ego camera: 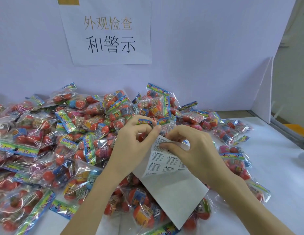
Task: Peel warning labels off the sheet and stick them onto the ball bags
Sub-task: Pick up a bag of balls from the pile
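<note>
A white sheet of warning labels hangs folded over in the middle of the view, its printed side facing me. My left hand holds the sheet's upper left edge with curled fingers. My right hand pinches a label at the sheet's top, where the paper curls up. Behind and under both hands lies a wide heap of clear ball bags with red balls and rainbow header cards. One bag sits just beyond my fingertips.
A white wall carries a paper sign with Chinese characters. A white divider panel stands at the right, with bare white table surface in front of it. More bags lie scattered toward the right.
</note>
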Demonstrator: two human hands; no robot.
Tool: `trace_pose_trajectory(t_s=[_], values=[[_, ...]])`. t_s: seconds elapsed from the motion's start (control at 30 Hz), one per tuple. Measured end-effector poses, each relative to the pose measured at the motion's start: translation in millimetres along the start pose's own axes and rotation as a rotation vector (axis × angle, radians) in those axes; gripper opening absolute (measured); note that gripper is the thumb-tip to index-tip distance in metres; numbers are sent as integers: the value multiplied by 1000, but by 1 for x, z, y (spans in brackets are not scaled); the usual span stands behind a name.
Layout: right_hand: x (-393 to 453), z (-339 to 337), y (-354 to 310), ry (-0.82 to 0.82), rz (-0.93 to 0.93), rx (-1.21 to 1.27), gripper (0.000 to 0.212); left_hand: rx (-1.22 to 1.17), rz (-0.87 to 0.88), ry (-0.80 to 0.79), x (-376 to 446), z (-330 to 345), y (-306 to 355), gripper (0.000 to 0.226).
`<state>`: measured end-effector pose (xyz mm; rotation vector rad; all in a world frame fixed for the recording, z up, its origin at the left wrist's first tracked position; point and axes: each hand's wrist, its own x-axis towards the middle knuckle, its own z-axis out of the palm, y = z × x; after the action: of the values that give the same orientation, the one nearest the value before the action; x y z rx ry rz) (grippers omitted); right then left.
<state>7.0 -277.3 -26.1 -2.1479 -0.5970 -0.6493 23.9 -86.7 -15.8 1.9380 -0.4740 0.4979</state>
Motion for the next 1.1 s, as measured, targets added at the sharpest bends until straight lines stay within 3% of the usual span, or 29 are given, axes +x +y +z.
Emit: trace_pose_trajectory(t_s=[0.13, 0.3, 0.57, 0.77, 1.0, 1.1], values=[[0, 1, 1, 9, -2, -3, 13, -37, 2, -22, -1, -1, 3, 40], [2, -3, 1, 6, -51, -26, 8, -83, -22, -73, -1, -4, 1, 26], [1, -5, -1, 25, -130, -93, 7, -62, -72, -39, 1, -3, -8, 30], [0, -8, -10, 51, -24, 5, 18, -40, -92, -40, 1, -3, -7, 29], [4, -16, -11, 72, -25, 38, 15, -11, -92, -101, 3, -3, -5, 36], [7, -26, -9, -49, 18, 161, 18, -31, -77, -137, 2, -6, -5, 32]])
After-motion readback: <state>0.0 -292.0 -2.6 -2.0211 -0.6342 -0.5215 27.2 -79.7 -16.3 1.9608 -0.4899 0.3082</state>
